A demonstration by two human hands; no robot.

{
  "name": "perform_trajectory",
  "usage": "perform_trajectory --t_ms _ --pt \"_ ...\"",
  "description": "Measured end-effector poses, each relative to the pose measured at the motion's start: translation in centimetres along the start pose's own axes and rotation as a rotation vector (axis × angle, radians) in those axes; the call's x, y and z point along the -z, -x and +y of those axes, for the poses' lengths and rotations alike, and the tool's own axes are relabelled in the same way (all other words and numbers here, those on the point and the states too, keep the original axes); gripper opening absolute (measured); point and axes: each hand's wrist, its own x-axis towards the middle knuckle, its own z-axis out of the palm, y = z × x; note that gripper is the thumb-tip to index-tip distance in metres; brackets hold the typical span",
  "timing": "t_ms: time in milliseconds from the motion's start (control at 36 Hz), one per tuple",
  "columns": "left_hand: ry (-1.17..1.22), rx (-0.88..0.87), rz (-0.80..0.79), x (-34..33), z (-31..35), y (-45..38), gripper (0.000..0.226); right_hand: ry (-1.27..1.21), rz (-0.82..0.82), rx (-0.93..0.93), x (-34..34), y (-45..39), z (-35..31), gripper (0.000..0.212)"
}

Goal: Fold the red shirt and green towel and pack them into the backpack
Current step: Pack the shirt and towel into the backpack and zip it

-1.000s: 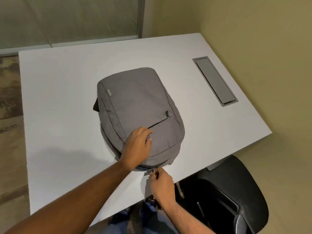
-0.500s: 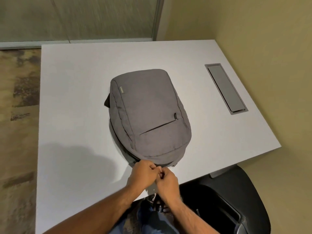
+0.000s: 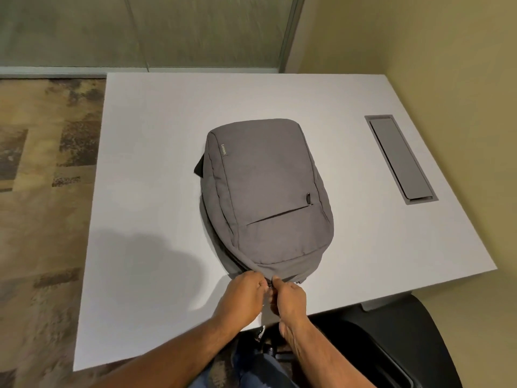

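Grey fabric backpack (image 3: 268,197) is laid flat on the white worktop (image 3: 156,169), its near end at the front edge. At that end the left hand (image 3: 242,299) is pinched on the bag's fabric, and the right hand (image 3: 289,299) is pinched on what seems a zipper pull. No red shirt or green towel is seen; presumably both are packed inside, with only the zipping left.

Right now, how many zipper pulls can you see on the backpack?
2. One hangs at the right end of the front pocket zip; one sits at the backpack near edge, pinched between the hands (left, right). Others may be hidden.
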Motion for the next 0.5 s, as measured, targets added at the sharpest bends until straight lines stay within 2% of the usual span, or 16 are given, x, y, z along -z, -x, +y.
perform_trajectory --t_ms 139,278,389,500 --pt "-0.087 -0.085 0.165 1.4 -2.6 0.0 0.021 -0.019 0.073 -0.033 -0.4 -0.5 0.0 0.024" --pt "-0.171 -0.094 0.348 3.7 -6.2 -0.9 0.008 0.040 0.077 -0.019 -0.3 -1.1 0.7 0.029" --pt "-0.209 -0.056 0.444 6.0 -7.7 -2.8 0.014 0.082 0.071 -0.012 -0.1 -1.5 1.0 0.031" --pt "-0.256 -0.105 0.563 8.4 -8.3 -5.5 0.020 0.095 0.069 -0.006 0.1 -1.6 1.4 0.029"
